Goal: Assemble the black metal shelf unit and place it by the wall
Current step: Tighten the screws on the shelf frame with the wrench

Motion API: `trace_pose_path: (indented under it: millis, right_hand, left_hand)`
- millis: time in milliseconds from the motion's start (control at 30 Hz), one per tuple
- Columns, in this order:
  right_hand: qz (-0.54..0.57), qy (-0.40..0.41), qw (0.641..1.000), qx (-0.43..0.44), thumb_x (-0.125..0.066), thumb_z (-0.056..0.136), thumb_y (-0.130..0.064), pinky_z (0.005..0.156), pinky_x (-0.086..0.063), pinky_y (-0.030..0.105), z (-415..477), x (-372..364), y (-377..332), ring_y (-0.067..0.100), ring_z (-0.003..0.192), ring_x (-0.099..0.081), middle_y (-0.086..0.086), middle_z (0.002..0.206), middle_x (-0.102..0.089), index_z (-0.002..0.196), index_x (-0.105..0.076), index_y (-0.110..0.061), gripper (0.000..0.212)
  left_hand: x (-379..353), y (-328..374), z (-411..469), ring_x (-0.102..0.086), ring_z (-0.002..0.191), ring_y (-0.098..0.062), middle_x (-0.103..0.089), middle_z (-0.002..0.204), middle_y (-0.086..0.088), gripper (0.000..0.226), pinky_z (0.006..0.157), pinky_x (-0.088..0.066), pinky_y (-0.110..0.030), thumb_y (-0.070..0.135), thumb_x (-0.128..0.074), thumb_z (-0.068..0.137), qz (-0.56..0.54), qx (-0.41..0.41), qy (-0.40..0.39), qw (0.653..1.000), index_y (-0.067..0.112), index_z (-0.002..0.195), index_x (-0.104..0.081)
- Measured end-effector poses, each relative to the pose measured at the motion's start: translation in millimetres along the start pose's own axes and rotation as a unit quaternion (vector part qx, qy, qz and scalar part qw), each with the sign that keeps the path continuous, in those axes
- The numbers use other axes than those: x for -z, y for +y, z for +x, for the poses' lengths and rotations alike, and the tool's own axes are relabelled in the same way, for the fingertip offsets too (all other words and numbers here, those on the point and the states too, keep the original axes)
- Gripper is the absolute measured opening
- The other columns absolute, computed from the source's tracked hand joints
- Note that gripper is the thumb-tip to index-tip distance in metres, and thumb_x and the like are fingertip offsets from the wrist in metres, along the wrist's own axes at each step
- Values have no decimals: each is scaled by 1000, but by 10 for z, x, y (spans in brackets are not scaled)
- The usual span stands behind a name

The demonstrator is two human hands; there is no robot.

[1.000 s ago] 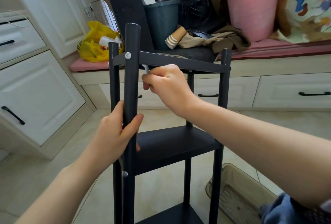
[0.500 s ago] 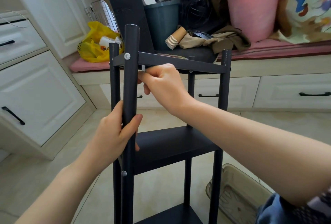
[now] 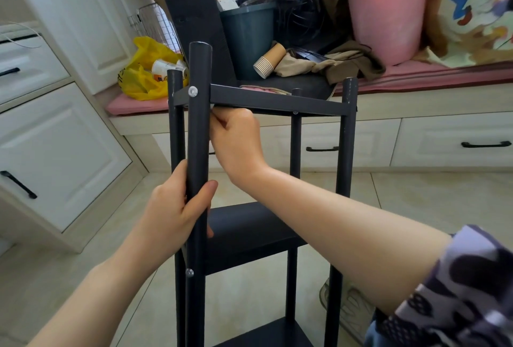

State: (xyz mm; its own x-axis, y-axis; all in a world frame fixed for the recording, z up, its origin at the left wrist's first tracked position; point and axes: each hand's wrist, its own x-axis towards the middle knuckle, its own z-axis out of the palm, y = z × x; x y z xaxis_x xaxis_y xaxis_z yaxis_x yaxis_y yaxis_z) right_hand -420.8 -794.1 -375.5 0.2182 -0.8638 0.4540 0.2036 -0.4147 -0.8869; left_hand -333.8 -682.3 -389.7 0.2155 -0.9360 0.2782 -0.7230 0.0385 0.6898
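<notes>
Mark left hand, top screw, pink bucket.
left hand (image 3: 169, 207): head view, back of the hand gripping the post (image 3: 198, 130).
top screw (image 3: 193, 91): head view, centre of its head.
pink bucket (image 3: 388, 19): head view, front wall.

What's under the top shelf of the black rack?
The right hand, fingers curled just below the front edge of the top shelf, beside the front post; the middle shelf lies lower. Anything in those fingers is covered by the hand.

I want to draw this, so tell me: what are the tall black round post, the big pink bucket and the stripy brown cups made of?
The tall black round post: probably metal tube, matte black paint; silver screw heads show. The big pink bucket: looks like plastic, smooth, soft sheen, rolled rim. The stripy brown cups: likely paper, dull and ribbed.
</notes>
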Motion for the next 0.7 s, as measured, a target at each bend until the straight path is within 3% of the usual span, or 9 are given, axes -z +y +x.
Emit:
trace_pose_path:
  millis: [167, 267, 400, 500, 700]
  right_hand:
    - [-12, -2, 1000, 20, -54, 99, -7, 65, -52, 27, 13, 11, 21, 13, 66, -58, 0, 69, -62, 77, -66, -11, 25]
    - [-25, -7, 999, 26, -53, 100, -8, 61, -46, 17, 6, 65, 4, 1, 57, -56, -7, 64, -59, 74, -63, -16, 29]
    - [-77, -33, 996, 10, -53, 100, -14, 68, -50, 30, -16, 130, 3, 9, 55, -59, -3, 58, -60, 72, -63, -15, 30]
    - [-102, -59, 993, -26, -56, 99, -17, 64, -50, 25, -47, 182, -40, 7, 52, -56, -8, 49, -56, 64, -62, -16, 35]
    - [-112, -53, 992, -34, -57, 91, -11, 66, -50, 42, -31, 263, -133, 20, 57, -50, 8, 52, -52, 61, -61, 4, 34]
  left_hand:
    - [6, -4, 4, -66, 45, -21, -65, 63, -12, 14, 48, -50, -23, 18, -55, 100, -3, 0, -1, 1000, 13, 89, -47]
    - [10, -11, 1, -67, 46, -22, -65, 64, -12, 13, 49, -52, -27, 18, -54, 100, -7, 2, -8, 1000, 13, 90, -47]
    - [30, -14, 1, -67, 46, -22, -64, 63, -12, 13, 49, -52, -28, 20, -54, 100, 0, 3, -9, 1000, 14, 91, -47]
    - [40, -19, 6, -67, 46, -21, -65, 65, -11, 14, 49, -53, -28, 19, -54, 100, 4, 4, -5, 1000, 12, 91, -47]
    - [43, -35, 11, -67, 46, -22, -66, 68, -7, 15, 48, -52, -26, 19, -53, 101, 7, 3, -4, 1000, 11, 90, -46]
